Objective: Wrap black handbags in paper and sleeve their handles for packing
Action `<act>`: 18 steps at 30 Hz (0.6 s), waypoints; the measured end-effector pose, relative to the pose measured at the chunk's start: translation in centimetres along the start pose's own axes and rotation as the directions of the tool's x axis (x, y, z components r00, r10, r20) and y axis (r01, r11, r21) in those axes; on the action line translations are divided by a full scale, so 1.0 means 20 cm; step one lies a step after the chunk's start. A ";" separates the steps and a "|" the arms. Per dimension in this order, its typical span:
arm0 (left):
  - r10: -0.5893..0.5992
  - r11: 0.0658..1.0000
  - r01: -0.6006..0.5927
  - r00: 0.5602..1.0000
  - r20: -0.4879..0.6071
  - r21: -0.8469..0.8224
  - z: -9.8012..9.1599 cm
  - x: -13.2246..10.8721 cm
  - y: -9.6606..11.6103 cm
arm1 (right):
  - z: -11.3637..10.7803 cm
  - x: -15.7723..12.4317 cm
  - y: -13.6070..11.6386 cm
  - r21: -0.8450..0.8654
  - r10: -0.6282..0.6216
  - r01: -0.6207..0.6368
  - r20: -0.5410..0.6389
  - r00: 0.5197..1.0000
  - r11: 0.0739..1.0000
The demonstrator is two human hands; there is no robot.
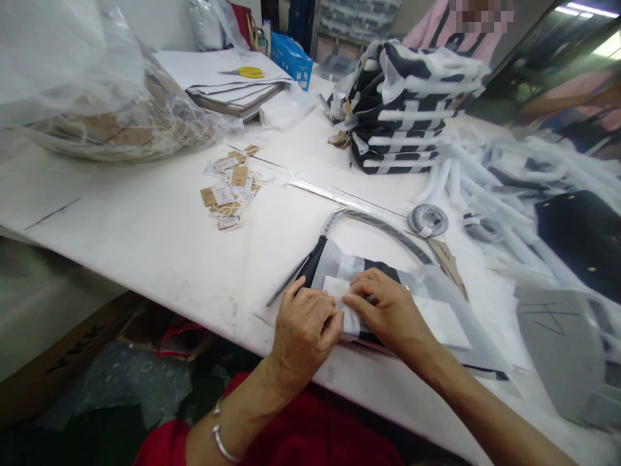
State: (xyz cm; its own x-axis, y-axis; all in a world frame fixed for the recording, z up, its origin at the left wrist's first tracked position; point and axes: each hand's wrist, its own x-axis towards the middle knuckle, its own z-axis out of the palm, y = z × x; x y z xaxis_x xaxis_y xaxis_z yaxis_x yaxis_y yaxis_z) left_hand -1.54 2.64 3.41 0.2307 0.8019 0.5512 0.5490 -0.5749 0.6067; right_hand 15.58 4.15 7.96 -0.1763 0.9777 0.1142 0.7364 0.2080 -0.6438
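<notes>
Fingers of the left hand (305,321) and right hand (385,299), equally near, pinched the white wrapping (337,285) between them; I saw the bag (352,264) beneath, long axis slanting rightward.

- Grey and black: handled bag (356,264).
- White: tabletop (145,213).
- Tan and white: hang tags (239,176).
- Yellow: scissors handles (250,72).
- Blue with white marks: carton (291,59).
- Banded black and white: wrapped stack (405,123).
</notes>
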 end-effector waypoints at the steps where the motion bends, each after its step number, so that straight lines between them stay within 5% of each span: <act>1: -0.024 1.000 0.024 1.000 0.001 0.001 0.00 0.00 0.00 | 0.01 0.00 0.00 -0.010 0.014 -0.014 -0.004 1.000 1.000; 18: -0.021 0.996 0.028 0.996 -0.083 0.084 0.05 -0.02 -0.03 | 0.00 0.03 0.03 0.051 0.164 -0.167 0.063 0.984 0.985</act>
State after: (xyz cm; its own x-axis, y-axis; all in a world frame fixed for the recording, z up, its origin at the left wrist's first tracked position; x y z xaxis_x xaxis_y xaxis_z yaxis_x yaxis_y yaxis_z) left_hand -1.14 2.76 2.33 0.1512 0.7975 0.5841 0.6210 -0.5364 0.5715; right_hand 16.03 4.88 7.64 -0.0938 0.9947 -0.0409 0.7209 0.0395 -0.6919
